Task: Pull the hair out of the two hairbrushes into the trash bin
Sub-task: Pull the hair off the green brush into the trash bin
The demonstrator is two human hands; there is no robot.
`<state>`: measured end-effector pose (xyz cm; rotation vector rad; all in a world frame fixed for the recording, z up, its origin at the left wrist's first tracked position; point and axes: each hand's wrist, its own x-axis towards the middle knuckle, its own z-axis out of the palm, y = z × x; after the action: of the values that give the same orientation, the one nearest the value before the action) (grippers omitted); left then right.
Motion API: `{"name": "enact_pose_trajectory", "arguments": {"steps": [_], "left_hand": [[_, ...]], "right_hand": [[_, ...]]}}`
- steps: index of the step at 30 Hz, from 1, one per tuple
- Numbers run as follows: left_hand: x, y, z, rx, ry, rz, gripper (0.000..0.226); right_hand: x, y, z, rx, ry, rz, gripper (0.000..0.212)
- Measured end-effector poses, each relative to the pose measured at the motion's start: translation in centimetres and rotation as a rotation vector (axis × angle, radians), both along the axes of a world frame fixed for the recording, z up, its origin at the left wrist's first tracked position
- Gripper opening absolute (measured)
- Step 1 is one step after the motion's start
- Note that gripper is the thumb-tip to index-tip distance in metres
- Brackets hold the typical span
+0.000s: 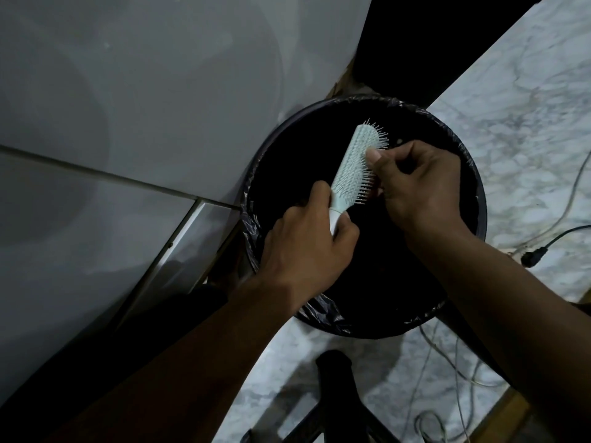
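Note:
A pale mint hairbrush (353,161) is held over the round black trash bin (476,187), which is lined with a black plastic bag. My left hand (307,247) is wrapped around the brush's handle, bristles facing right. My right hand (419,187) presses its thumb and fingers into the bristles on the brush's right side. Whether hair is pinched between those fingers I cannot tell. The bin's inside is dark and its contents are hidden. Only one hairbrush is in view.
A grey wall or cabinet (128,123) stands at the left, close against the bin. The marble floor (527,123) at right carries loose cables and a black plug (534,254). A dark stool-like object (335,378) sits below the bin.

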<state>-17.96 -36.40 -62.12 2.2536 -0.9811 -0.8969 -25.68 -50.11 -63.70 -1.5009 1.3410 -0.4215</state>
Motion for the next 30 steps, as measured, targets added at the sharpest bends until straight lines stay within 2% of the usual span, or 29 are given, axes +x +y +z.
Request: {"name": "enact_pose_trajectory", "arguments": {"steps": [2,5,10,12,14,19,22,25,28,30], "left_hand": [[0.2,0.0,0.1,0.035,-0.018,0.031,0.02],[0.8,0.0,-0.1,0.068,-0.016,0.122,0.02],[1.0,0.0,-0.2,0.08,-0.018,0.116,0.02],[0.9,0.0,-0.2,0.085,-0.011,0.107,0.02],[0.9,0.0,-0.2,0.089,-0.003,0.102,0.02],[0.6,0.0,-0.4,0.075,0.075,0.083,0.019],[0.5,0.0,-0.4,0.049,0.136,0.078,0.024],[0.2,0.0,-0.4,0.028,0.157,0.067,0.023],[0.0,0.1,-0.5,-0.008,0.18,0.078,0.019],[0.0,0.1,-0.6,-0.027,0.192,0.082,0.018]], "right_hand": [[0.1,0.0,-0.1,0.022,-0.028,-0.008,0.023],[0.2,0.0,0.0,0.162,-0.142,-0.056,0.023],[0.1,-0.3,0.0,0.325,-0.009,-0.155,0.041],[0.0,-0.3,-0.4,0.363,0.045,-0.156,0.034],[-0.1,-0.1,-0.7,0.338,0.055,-0.11,0.02],[0.4,1.0,0.6,0.323,-0.151,0.16,0.031],[0.4,1.0,0.6,0.255,-0.145,0.119,0.038],[0.1,0.7,0.4,0.128,-0.059,0.124,0.043],[-0.1,0.5,0.0,0.054,-0.018,0.114,0.039],[-0.1,0.6,-0.3,0.007,-0.033,0.09,0.029]]}}
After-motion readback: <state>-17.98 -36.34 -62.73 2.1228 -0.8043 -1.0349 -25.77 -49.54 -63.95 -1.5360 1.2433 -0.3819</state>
